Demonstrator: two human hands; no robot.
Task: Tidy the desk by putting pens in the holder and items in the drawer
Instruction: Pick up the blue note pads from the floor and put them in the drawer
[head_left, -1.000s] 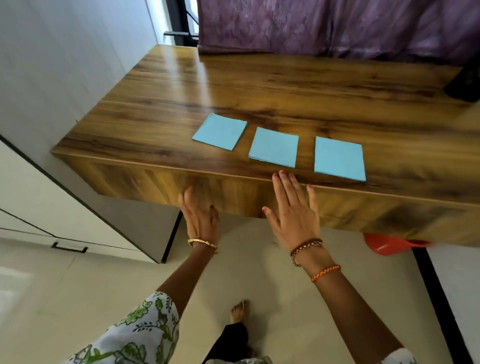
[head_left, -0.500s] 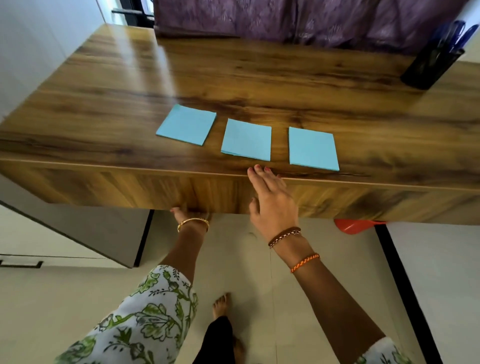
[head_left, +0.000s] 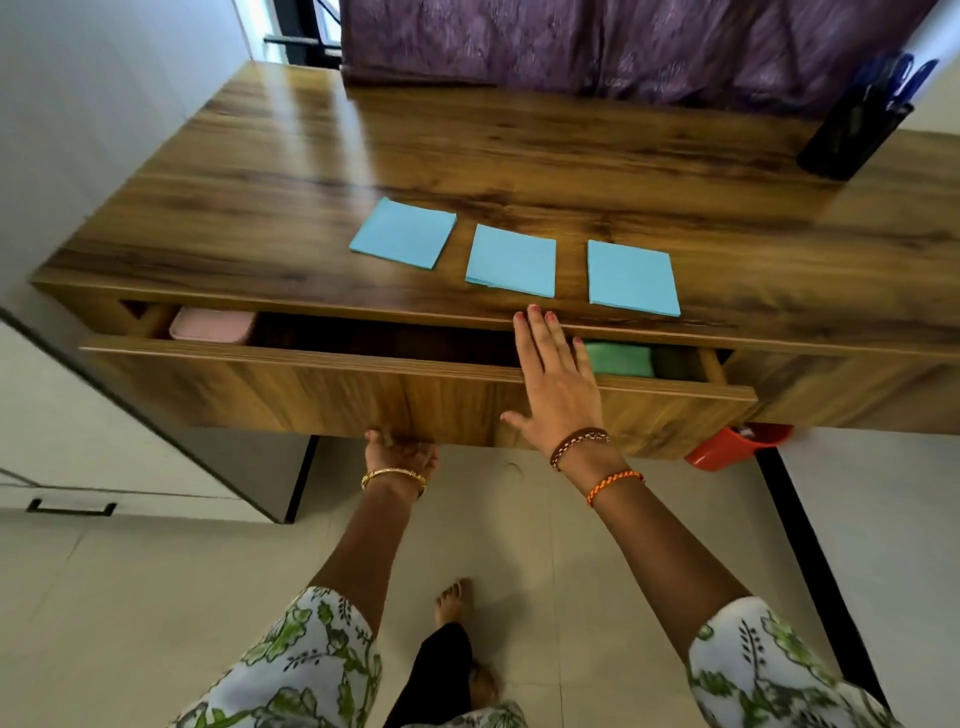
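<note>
Drawer of wood-grain board (head_left: 322, 387), shut half a second ago, now stands partly out beneath the wooden desk top (head_left: 467, 156). Left hand (head_left: 399, 453) grips its lower edge at 6 o'clock, fingers hidden underneath. Right hand (head_left: 556, 384), fingers straight, reaches over the gap; three blue square paper notes (head_left: 511, 260) lie at 12 o'clock.

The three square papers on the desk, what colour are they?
Light blue, all three papers; the head view shows them on the wooden desk.
</note>
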